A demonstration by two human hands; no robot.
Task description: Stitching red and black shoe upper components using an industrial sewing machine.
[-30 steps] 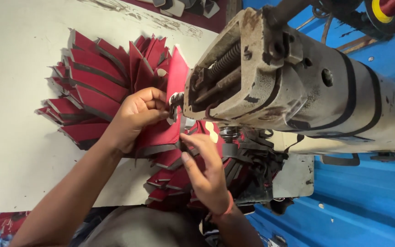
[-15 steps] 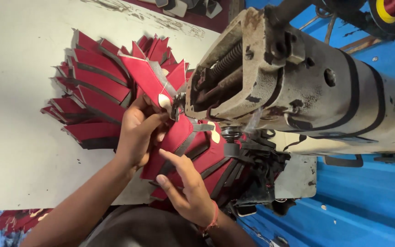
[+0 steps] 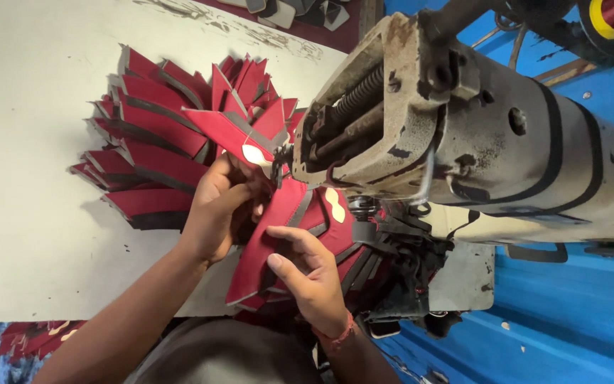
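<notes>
While an off-white worktable [image 3: 30,235] is taking up the left of the view, a worn grey sewing machine [image 3: 463,142] is reaching across it from the right, with a blue surface [image 3: 570,299] showing beyond and below the machine. Fanned across the table behind the hands, a spread of red and grey cut pieces [image 3: 151,149] is lying in overlapping rows. Compared with half a second before, the red piece [image 3: 278,235] under the machine head is sitting lower and more toward the person, and the right hand has drawn nearer to the left. Now the left hand [image 3: 222,206] is curling around the upper end of that piece just beside the needle area, fingers folded and gripping the material. Meanwhile the right hand [image 3: 314,274], wearing a red thread band at the wrist, is pressing on the piece's lower part with its thumb and bent fingers, pinching the edge. Both forearms are rising from the bottom of the view, converging at the machine.
</notes>
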